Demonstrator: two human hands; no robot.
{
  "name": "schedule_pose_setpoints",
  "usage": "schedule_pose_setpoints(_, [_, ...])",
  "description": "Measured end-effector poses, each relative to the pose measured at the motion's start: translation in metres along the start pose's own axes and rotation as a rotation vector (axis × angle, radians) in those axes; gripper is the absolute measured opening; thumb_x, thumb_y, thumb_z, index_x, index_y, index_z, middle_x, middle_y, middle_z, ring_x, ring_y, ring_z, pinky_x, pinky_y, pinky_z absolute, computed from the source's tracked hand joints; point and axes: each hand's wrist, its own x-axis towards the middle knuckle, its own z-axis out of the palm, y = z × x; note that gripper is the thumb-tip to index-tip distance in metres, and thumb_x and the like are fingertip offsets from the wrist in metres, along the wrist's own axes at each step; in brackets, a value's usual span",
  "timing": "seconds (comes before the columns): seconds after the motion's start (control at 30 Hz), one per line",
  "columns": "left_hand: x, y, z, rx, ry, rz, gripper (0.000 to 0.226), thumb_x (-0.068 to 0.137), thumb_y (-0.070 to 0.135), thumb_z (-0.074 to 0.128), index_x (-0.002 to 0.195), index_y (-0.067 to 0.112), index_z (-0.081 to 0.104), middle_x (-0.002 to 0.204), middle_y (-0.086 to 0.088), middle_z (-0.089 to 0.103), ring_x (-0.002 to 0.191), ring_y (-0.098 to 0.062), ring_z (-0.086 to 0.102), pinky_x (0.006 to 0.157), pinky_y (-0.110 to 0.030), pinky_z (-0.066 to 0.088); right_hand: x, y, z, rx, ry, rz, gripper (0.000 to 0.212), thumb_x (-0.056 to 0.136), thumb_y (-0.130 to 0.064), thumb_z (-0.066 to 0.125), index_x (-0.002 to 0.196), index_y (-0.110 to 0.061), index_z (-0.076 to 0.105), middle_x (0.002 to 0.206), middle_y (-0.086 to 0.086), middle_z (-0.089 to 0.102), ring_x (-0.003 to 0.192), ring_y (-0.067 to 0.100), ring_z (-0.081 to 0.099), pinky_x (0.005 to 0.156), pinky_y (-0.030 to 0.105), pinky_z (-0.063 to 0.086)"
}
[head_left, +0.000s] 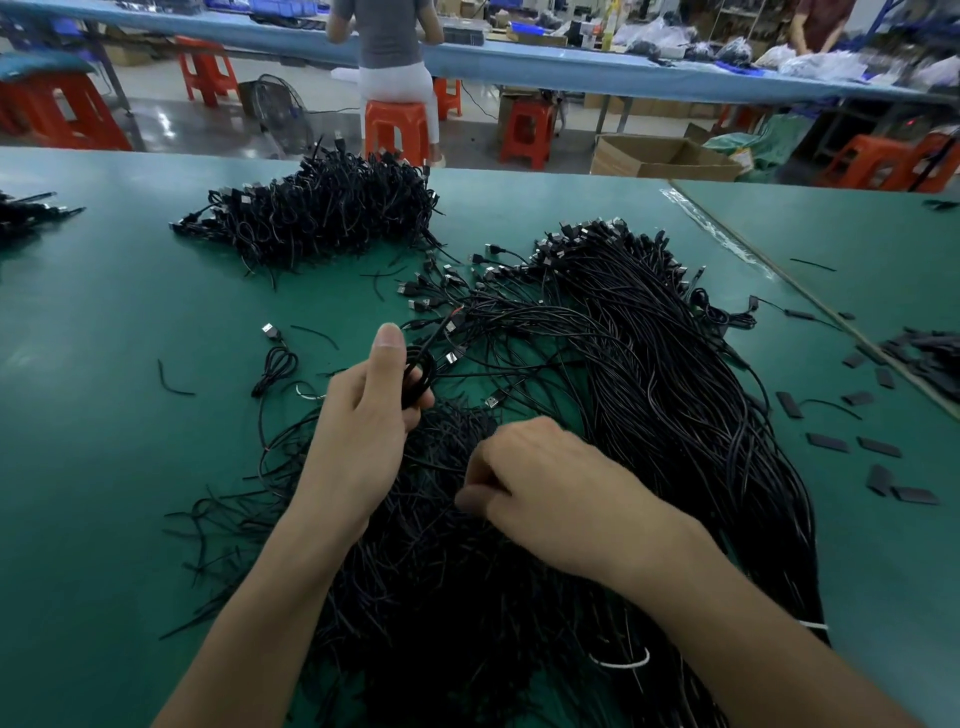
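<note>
On the green worktop (114, 467), black cables (675, 395) fan from the near edge; at its middle the left hand (363, 421) grips a small upright coil (418, 375), with the right hand (550, 483) just right and nearer, fingers curled, hold unclear.

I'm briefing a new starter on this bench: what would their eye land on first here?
The big sprawl of black cables running across the green table from its middle to the near edge. At centre the left hand grips a small coiled cable, while the right hand curls over the strands below. Farther back lies a heap of bundled cables, with orange stools beyond.
</note>
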Motion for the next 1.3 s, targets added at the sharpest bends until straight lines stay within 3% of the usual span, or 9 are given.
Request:
schedule_pose_setpoints(0.13, [0.0, -0.001, -0.002, 0.005, -0.007, 0.001, 0.06, 0.102, 0.056, 0.033, 0.082, 0.003, 0.054, 0.047, 0.014, 0.044, 0.037, 0.002, 0.046, 0.037, -0.005, 0.033, 0.0, -0.001, 0.011, -0.052, -0.144, 0.008, 0.032, 0.086, -0.05, 0.07, 0.094, -0.019, 0.067, 0.091, 0.0, 0.063, 0.08, 0.022, 0.064, 0.074, 0.041, 0.058])
schedule_pose_setpoints(0.3, [0.001, -0.001, -0.002, 0.004, -0.012, 0.001, 0.06, 0.102, 0.056, 0.033, 0.082, 0.004, 0.054, 0.045, 0.014, 0.044, 0.037, 0.001, 0.046, 0.037, -0.006, 0.033, 0.003, 0.004, 0.016, 0.046, -0.117, 0.028, 0.012, 0.092, -0.028, 0.068, 0.104, -0.025, 0.067, 0.101, 0.0, 0.06, 0.091, 0.023, 0.063, 0.08, 0.042, 0.058])
schedule_pose_setpoints(0.43, [0.0, 0.0, -0.001, -0.002, -0.025, -0.001, 0.059, 0.102, 0.056, 0.034, 0.082, 0.004, 0.053, 0.047, 0.014, 0.043, 0.038, 0.001, 0.046, 0.037, -0.009, 0.035, 0.003, 0.005, 0.01, 0.068, -0.088, 0.034, 0.021, 0.092, -0.03, 0.069, 0.112, -0.028, 0.062, 0.1, -0.001, 0.058, 0.091, 0.022, 0.06, 0.078, 0.043, 0.058])
schedule_pose_setpoints(0.67, [0.0, 0.0, -0.002, -0.001, -0.028, -0.008, 0.059, 0.102, 0.056, 0.034, 0.082, 0.004, 0.053, 0.047, 0.014, 0.043, 0.038, 0.0, 0.045, 0.037, -0.009, 0.035, 0.0, 0.005, 0.001, 0.106, -0.088, 0.062, 0.021, 0.087, -0.035, 0.074, 0.104, -0.028, 0.063, 0.097, -0.003, 0.057, 0.088, 0.019, 0.058, 0.078, 0.042, 0.059])
schedule_pose_setpoints(0.9, [0.001, 0.001, -0.002, 0.002, -0.027, -0.014, 0.06, 0.103, 0.055, 0.033, 0.082, 0.002, 0.054, 0.044, 0.016, 0.045, 0.038, 0.002, 0.046, 0.036, -0.01, 0.035, -0.004, 0.005, -0.001, -0.013, -0.15, 0.075, 0.014, 0.094, -0.024, 0.066, 0.107, -0.023, 0.064, 0.095, -0.006, 0.048, 0.091, 0.021, 0.059, 0.077, 0.04, 0.058])
schedule_pose_setpoints(1.0, [0.001, 0.0, -0.003, -0.004, -0.023, -0.015, 0.06, 0.103, 0.055, 0.033, 0.081, 0.003, 0.054, 0.044, 0.016, 0.045, 0.037, 0.001, 0.046, 0.036, -0.009, 0.035, -0.004, 0.002, -0.002, -0.089, -0.098, 0.066, 0.015, 0.098, -0.019, 0.059, 0.112, -0.017, 0.062, 0.104, 0.002, 0.057, 0.093, 0.025, 0.062, 0.079, 0.041, 0.057])
schedule_pose_setpoints(1.17, [0.002, -0.002, -0.002, -0.019, -0.009, -0.016, 0.059, 0.102, 0.056, 0.035, 0.08, 0.005, 0.055, 0.053, 0.013, 0.044, 0.038, 0.002, 0.046, 0.037, -0.006, 0.033, -0.007, -0.001, -0.009, -0.228, -0.051, 0.042, 0.012, 0.095, -0.003, 0.052, 0.089, -0.013, 0.057, 0.09, 0.003, 0.053, 0.072, 0.02, 0.056, 0.053, 0.028, 0.044])
schedule_pose_setpoints(1.27, [0.001, 0.0, -0.003, -0.024, -0.009, -0.016, 0.059, 0.103, 0.055, 0.034, 0.079, 0.006, 0.055, 0.051, 0.013, 0.045, 0.039, 0.001, 0.047, 0.038, -0.007, 0.035, -0.01, 0.005, -0.018, -0.153, -0.044, 0.028, 0.015, 0.099, -0.012, 0.052, 0.111, -0.013, 0.061, 0.1, 0.003, 0.059, 0.086, 0.023, 0.064, 0.075, 0.04, 0.058])
schedule_pose_setpoints(1.3, [0.001, -0.001, -0.003, -0.021, -0.009, -0.013, 0.059, 0.103, 0.055, 0.033, 0.08, 0.006, 0.055, 0.05, 0.013, 0.045, 0.039, 0.001, 0.047, 0.038, -0.007, 0.035, -0.011, 0.008, -0.023, -0.082, -0.04, 0.02, 0.021, 0.1, -0.018, 0.054, 0.119, -0.015, 0.06, 0.098, -0.001, 0.061, 0.088, 0.018, 0.064, 0.079, 0.037, 0.058])
